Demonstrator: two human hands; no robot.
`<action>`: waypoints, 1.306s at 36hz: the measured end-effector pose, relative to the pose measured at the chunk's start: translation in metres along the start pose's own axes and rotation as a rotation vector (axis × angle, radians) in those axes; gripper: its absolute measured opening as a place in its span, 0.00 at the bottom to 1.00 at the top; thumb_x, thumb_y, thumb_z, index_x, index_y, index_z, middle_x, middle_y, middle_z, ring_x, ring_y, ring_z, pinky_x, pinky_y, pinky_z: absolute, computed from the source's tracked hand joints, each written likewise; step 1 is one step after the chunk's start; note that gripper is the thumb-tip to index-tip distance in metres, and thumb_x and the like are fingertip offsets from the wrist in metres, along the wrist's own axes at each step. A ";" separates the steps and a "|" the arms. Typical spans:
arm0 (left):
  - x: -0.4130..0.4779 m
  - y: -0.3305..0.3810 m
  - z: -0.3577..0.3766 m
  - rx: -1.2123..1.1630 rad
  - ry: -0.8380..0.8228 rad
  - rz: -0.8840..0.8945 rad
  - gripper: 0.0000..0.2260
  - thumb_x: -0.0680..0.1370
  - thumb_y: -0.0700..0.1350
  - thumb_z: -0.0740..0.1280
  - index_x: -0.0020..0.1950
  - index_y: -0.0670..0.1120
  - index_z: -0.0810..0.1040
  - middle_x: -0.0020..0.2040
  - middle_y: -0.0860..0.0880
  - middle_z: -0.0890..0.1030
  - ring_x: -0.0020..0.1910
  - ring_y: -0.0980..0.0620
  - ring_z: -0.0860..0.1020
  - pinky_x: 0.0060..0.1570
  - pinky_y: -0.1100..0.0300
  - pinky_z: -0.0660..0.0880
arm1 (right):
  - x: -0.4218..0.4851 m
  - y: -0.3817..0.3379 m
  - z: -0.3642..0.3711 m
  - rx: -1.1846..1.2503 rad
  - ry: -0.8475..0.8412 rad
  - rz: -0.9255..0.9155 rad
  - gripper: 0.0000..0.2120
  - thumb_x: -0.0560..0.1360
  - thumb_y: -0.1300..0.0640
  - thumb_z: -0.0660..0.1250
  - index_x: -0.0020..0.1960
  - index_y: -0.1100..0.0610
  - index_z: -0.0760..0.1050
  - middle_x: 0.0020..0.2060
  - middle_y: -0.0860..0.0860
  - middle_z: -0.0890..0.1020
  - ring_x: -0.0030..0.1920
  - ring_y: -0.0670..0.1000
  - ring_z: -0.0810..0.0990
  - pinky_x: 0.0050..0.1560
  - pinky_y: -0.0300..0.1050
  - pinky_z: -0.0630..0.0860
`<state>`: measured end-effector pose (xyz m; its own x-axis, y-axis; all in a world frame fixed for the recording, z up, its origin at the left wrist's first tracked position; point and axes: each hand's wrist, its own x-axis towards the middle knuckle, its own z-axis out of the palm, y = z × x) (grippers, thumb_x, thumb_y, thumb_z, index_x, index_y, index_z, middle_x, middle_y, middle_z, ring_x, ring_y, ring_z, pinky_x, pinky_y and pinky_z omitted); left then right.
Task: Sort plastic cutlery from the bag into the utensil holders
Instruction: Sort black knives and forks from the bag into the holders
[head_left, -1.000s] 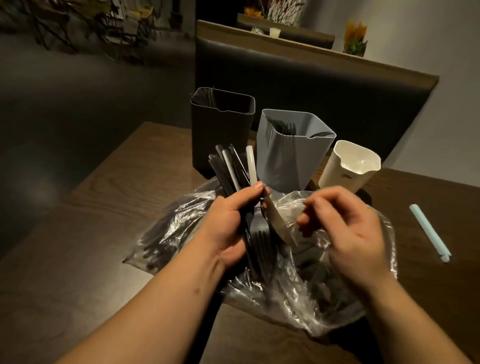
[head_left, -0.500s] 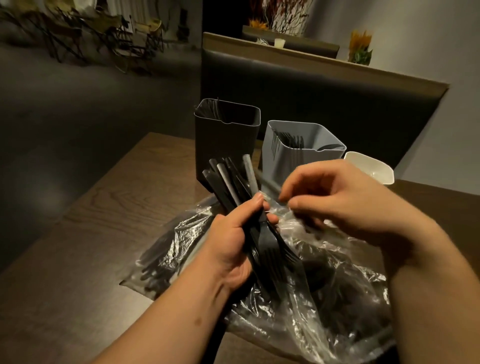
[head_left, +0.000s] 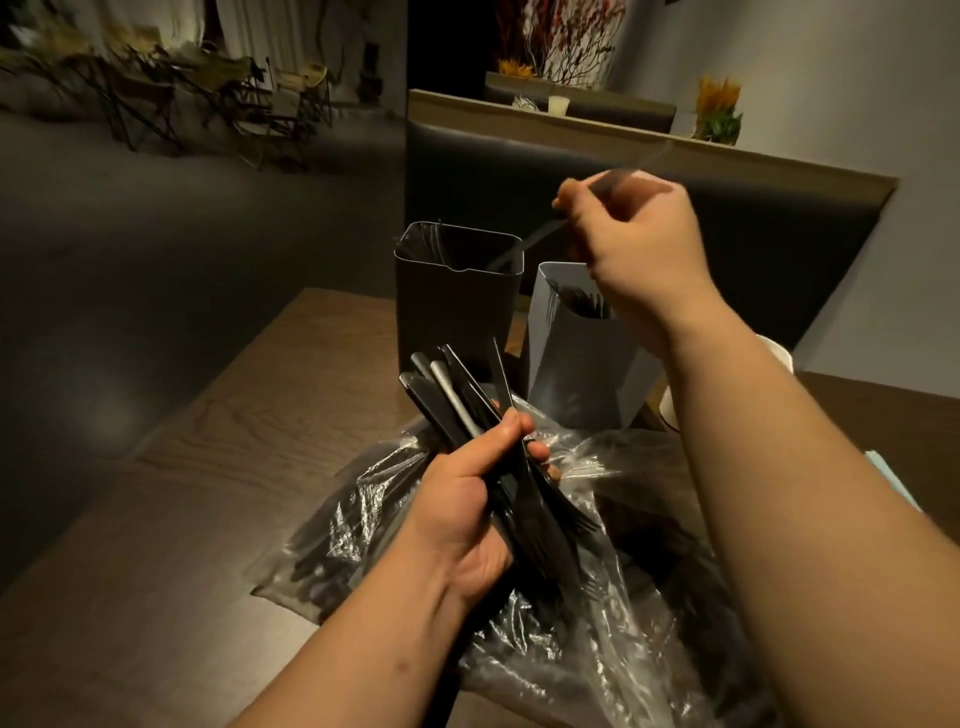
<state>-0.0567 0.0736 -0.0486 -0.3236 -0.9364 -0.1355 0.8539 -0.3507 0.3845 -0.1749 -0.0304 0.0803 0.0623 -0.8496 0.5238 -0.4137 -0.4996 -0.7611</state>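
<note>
head view: a single dark piece of cutlery (head_left: 525, 240), thin and too blurred to tell knife from fork, hangs slanted in the air. its long axis runs from upper right down to lower left, and its lower tip sits just over the right rim of the black holder (head_left: 457, 312). the right hand (head_left: 639, 244) pinches it near the middle, fingers curled in around it. the hand is above and to the right of that holder's mouth and partly over the grey holder (head_left: 576, 374) beside it. the drop looks to need the tip carried a little left and the piece stood more upright. the left hand (head_left: 462, 509) is lower and nearer the body, closed around a bundle of dark cutlery (head_left: 457, 400) whose handles fan up towards the holders, above the clear plastic bag (head_left: 597, 649) on the wooden table (head_left: 208, 441).
</note>
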 end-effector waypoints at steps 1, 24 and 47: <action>0.000 0.000 0.001 0.004 -0.001 0.004 0.06 0.71 0.43 0.70 0.38 0.41 0.84 0.36 0.45 0.77 0.36 0.52 0.77 0.44 0.59 0.79 | 0.006 0.002 0.003 -0.059 -0.001 -0.004 0.04 0.80 0.52 0.67 0.49 0.49 0.80 0.45 0.51 0.85 0.48 0.45 0.83 0.54 0.43 0.81; 0.002 0.001 -0.005 0.061 -0.037 -0.022 0.08 0.76 0.46 0.67 0.47 0.40 0.77 0.39 0.45 0.79 0.37 0.52 0.80 0.46 0.57 0.79 | -0.103 -0.008 -0.010 -0.284 -0.340 -0.147 0.06 0.80 0.57 0.64 0.52 0.52 0.80 0.42 0.42 0.81 0.45 0.43 0.81 0.49 0.40 0.78; 0.007 -0.008 -0.011 0.206 0.032 0.040 0.29 0.65 0.44 0.78 0.64 0.36 0.76 0.64 0.29 0.74 0.63 0.31 0.76 0.66 0.30 0.70 | -0.189 0.026 -0.014 0.419 0.016 0.504 0.09 0.74 0.67 0.72 0.52 0.59 0.82 0.42 0.55 0.86 0.39 0.50 0.83 0.34 0.41 0.79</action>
<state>-0.0614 0.0697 -0.0632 -0.2753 -0.9505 -0.1442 0.7631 -0.3073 0.5685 -0.2100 0.1192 -0.0328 -0.0617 -0.9958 0.0677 0.0009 -0.0679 -0.9977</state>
